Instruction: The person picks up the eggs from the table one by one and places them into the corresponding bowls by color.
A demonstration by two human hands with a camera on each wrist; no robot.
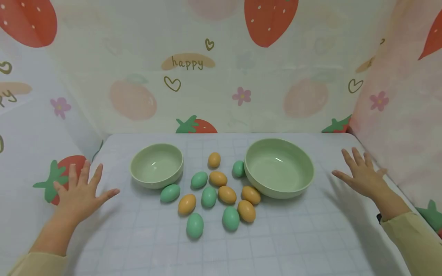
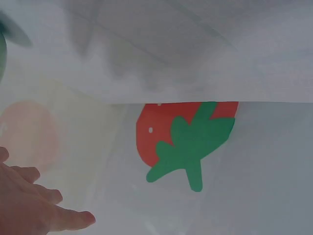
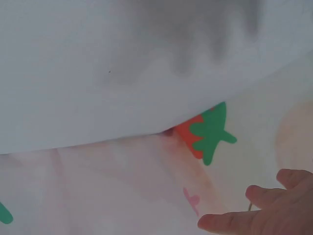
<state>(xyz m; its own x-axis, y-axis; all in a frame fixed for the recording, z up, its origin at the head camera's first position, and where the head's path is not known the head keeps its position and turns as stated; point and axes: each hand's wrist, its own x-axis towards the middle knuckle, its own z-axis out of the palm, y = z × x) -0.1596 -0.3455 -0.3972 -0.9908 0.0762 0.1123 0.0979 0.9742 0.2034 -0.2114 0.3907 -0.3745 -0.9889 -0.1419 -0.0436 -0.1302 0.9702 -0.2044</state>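
My left hand [image 1: 78,197] is spread wide above the left side of the table, left of the smaller green bowl [image 1: 157,166], holding nothing. On the other side my right hand [image 1: 362,176], also with fingers spread and nothing in it, hovers right of the larger green bowl [image 1: 279,168]. Both bowls have bare insides. Between and in front of them lie several green eggs [image 1: 195,225] and several orange eggs [image 1: 227,194]. One green egg [image 1: 238,168] sits right at the larger bowl's left side. In the left wrist view the fingers [image 2: 73,219] stretch out straight.
A white cloth with a faint grid covers the table [image 1: 293,237]. Printed fabric stands as a back wall [image 1: 259,69] and as side walls [image 1: 407,115] along the table's left and right edges.
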